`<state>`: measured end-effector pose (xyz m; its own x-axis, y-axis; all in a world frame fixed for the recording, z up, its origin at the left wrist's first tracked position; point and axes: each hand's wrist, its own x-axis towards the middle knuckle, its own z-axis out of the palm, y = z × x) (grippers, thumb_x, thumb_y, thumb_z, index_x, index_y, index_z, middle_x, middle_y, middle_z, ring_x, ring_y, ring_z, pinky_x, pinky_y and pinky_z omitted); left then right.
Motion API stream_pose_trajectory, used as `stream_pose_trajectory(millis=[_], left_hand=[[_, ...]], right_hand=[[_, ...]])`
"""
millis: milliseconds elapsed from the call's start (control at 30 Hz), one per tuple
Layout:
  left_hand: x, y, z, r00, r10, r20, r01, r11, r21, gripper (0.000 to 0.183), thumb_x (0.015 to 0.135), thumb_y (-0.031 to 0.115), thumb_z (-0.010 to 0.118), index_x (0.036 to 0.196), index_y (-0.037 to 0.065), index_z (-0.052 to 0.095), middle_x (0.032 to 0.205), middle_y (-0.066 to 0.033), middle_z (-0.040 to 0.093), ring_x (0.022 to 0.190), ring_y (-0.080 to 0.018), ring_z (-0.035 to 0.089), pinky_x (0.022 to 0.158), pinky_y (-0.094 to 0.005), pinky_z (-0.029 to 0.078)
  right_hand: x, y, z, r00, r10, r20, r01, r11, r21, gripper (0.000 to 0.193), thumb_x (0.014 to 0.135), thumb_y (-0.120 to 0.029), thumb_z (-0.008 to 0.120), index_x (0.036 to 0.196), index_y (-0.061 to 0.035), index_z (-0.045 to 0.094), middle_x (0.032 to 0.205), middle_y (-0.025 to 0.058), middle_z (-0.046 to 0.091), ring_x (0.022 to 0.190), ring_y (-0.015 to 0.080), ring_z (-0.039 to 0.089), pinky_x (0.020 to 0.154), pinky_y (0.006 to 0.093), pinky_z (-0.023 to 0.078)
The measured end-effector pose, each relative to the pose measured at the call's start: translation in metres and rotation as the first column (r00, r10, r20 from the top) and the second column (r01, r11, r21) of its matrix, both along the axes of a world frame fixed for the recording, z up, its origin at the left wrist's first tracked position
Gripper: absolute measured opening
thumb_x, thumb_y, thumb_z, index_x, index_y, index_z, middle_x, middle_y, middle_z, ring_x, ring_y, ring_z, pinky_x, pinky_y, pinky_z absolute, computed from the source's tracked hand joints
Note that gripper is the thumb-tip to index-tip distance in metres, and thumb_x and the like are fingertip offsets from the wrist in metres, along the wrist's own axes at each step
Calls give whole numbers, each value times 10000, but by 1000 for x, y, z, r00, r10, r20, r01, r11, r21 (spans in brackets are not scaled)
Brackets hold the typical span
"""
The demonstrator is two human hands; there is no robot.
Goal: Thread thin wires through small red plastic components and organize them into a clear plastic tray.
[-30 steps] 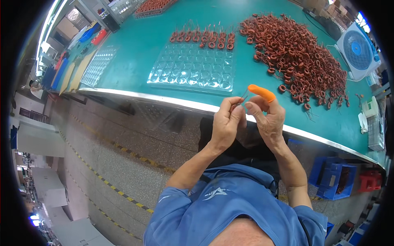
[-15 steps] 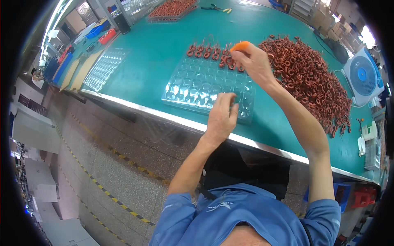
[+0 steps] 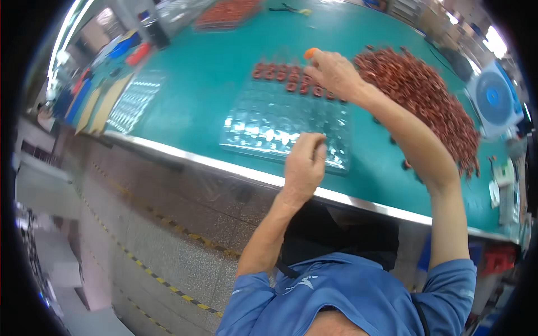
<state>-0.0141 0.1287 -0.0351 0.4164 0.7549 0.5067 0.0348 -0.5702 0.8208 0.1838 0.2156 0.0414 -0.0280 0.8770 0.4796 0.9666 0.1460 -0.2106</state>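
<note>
A clear plastic tray (image 3: 263,109) with rows of round pockets lies before me. Several reddish-brown ring coils (image 3: 281,73) with thin wire leads fill pockets along its far side. Over the far right part of the tray, my right hand (image 3: 336,73) is closed, its fingers bent downward and partly hidden. An orange piece (image 3: 311,52) shows at its fingertips; I cannot tell whether it is worn or held. Nearer me, my left hand (image 3: 305,159) hovers by the tray's near right part with fingers curled together. What they hold, if anything, is hidden.
A large heap of similar coils (image 3: 420,95) spreads right of the tray, beside a blue fan (image 3: 493,98). Another coil-filled tray (image 3: 227,14) and pliers (image 3: 288,9) lie at the back. Left stand a clear tray (image 3: 134,103) and a red bin (image 3: 138,54). The table's metal edge (image 3: 224,168) runs nearest me.
My right hand has shifted slightly left and away from me, and its forearm is more slanted. The left hand's fingers have drawn closer together. The whole view has shifted a little.
</note>
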Motion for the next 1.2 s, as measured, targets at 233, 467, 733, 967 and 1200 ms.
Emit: stream_pose_trajectory(millis=[233,467,733,967,1200], left_hand=[[-6,5,3,1000,-8,1,8,998,-62,126,902,49,584,1013,0,617,895,-114,610,811,-226,597,719,-325,474],[-1,1,-7,999,-28,17,29,998,-55,122,903,53,589,1006,-4,621,881,-102,604,804,-205,591,722,-310,468],[1,-21,0,999,-20,43,22,999,-40,154,915,66,578,1051,6,617,900,-130,650,797,-221,630,704,-336,496],[65,-65,18,859,-500,107,488,737,-467,348,993,284,522,1169,-15,498,824,-104,634,628,-143,615,553,-278,486],[69,-62,24,732,-495,468,669,398,-628,320,1027,322,433,1071,24,539,786,-77,609,601,-161,593,554,-279,486]], right_hand=[[56,-139,30,935,-80,345,237,864,-444,222,870,-210,601,973,-14,576,834,169,643,834,364,636,718,475,494],[62,-257,-15,749,122,651,239,866,-438,276,800,-125,625,1058,-50,563,921,77,574,945,235,562,826,366,436],[61,-262,-21,942,103,319,-60,988,-142,381,810,-114,658,1161,-18,545,982,102,570,925,258,563,860,391,431],[19,-252,-20,968,121,220,-152,980,131,592,736,-68,756,1272,-19,510,1097,128,571,1009,291,559,895,405,448],[28,-259,-23,977,169,132,-199,945,259,353,762,-107,741,1088,-26,629,1076,109,580,957,287,591,849,408,485]])
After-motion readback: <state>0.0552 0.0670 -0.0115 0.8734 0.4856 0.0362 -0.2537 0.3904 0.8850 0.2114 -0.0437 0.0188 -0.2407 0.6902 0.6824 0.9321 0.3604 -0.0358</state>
